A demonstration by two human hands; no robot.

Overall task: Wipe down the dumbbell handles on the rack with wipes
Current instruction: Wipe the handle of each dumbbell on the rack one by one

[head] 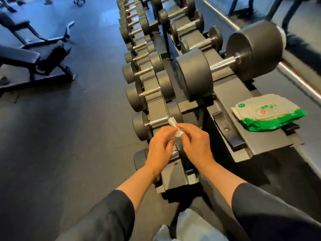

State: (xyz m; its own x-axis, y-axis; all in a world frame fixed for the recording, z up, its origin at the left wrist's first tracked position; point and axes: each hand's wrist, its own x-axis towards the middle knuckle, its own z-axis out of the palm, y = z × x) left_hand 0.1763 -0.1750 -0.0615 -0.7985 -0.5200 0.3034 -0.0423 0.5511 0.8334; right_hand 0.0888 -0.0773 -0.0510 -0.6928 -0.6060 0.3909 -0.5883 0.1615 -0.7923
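**Two hands on one wipe, low tier of the dumbbell rack**

Head view. We count two hands, one small white wipe, and one green-and-white pack of wipes. The rack runs away from us in two tiers, both lined with dumbbells; the far end blurs, so we cannot give an exact total, though roughly nine are visible on the lower tier and about five on the upper.

Grip. Our left hand and right hand meet in front of us, fingers curled inward. Both pinch the crumpled wipe between fingertips and thumbs; it sticks out above the knuckles as a twisted white strip. Neither palm shows.

Where things lie. The wipe's upper tip sits right at the inner end of the silver handle of the nearby dumbbell on the lower tier; we cannot tell whether it touches the metal. Our hands are just below that handle and partly cover the nearest dumbbell, whose left head peeks out beside the left wrist.

The pack of wipes lies flat on the end plate of the upper tier, well apart to the right of our hands, beside a large dumbbell. To the left, on dark rubber floor, stands a weight bench. Dark sleeves cover our forearms.
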